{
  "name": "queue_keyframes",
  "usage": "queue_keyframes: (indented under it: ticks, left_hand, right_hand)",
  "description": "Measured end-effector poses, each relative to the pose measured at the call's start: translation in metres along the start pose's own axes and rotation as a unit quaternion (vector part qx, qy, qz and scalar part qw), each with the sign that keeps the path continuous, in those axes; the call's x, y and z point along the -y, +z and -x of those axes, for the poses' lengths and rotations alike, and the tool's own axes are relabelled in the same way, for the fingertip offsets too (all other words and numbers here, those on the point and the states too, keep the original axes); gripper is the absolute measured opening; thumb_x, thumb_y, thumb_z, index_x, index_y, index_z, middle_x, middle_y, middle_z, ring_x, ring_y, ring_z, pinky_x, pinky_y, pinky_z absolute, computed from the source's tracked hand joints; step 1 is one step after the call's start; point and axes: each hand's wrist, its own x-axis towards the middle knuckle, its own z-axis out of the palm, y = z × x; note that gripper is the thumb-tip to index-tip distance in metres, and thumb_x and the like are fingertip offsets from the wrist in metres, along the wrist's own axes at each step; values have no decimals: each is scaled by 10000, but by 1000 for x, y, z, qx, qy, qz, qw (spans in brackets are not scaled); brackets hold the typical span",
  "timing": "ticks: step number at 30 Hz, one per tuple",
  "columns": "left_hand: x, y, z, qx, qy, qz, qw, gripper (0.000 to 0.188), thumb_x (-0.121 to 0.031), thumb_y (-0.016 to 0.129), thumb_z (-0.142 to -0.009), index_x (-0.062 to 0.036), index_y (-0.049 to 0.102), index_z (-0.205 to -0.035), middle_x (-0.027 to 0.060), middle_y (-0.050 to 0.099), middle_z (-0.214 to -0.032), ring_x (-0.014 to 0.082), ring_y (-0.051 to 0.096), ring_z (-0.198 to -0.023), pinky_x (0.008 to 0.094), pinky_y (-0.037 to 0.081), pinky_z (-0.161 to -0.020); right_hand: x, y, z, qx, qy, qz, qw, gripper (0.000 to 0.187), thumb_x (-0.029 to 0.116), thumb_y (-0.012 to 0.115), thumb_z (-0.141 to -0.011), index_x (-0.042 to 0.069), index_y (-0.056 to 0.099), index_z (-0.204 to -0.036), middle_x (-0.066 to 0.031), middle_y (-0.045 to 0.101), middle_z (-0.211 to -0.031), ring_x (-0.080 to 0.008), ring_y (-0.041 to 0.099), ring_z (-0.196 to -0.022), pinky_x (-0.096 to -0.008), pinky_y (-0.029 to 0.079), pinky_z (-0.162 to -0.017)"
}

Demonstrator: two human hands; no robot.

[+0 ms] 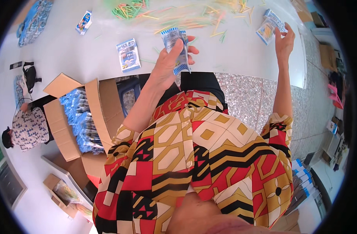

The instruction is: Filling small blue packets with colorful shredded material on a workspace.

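My left hand [166, 64] is closed around a few flat blue-and-white packets [171, 38], its thumb lying across their front. They are held above the white table's [233, 54] near edge. Over at the right, my right hand [284, 43] has thumb and fingers apart beside a small clear-fronted packet [265, 32] with yellow sticks showing inside. Its thumb tip is close to the packet's edge; whether they touch I cannot tell. Another blue-and-white packet [274, 17] lies just behind that one. Left of my left hand, a blue-and-white packet [128, 55] lies flat on the table.
Loose green, yellow and orange sticks [131, 8] spread over the table's far side. A smaller packet [83, 22] and a bagged bundle [35, 21] are at far left. An open cardboard box [55, 128] holds many blue packets. Another person [29, 130] works at the left.
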Motion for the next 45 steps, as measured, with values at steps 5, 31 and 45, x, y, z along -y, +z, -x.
queue_keyframes:
  ticks: [5, 31, 45]
  left_hand:
    - [2, 2, 0, -24, 37, -28, 999, 361, -286, 581, -865, -19, 534, -1104, 57, 605, -878, 92, 563, -716, 241, 473, -681]
    - [-17, -5, 13, -102, 102, -72, 987, 228, -83, 598, -834, -18, 584, -1052, 71, 642, -931, 148, 626, -823, 288, 516, -737]
    - [-23, -4, 16, -151, 141, -48, 977, 261, -41, 687, -752, -10, 606, -998, 59, 642, -901, 115, 610, -788, 265, 501, -723]
  right_hand:
    - [133, -5, 24, 252, 29, -287, 924, 268, 192, 550, -877, 75, 526, -1118, -42, 588, -893, -120, 564, -723, -246, 467, -637]
    - [247, 12, 41, 445, -69, -415, 791, 150, 151, 602, -845, 14, 568, -897, -16, 537, -718, -61, 466, -639, -211, 400, -593]
    - [241, 12, 30, 439, -110, -359, 816, 181, 190, 586, -863, 11, 611, -850, -13, 538, -655, -61, 447, -617, -224, 371, -548]
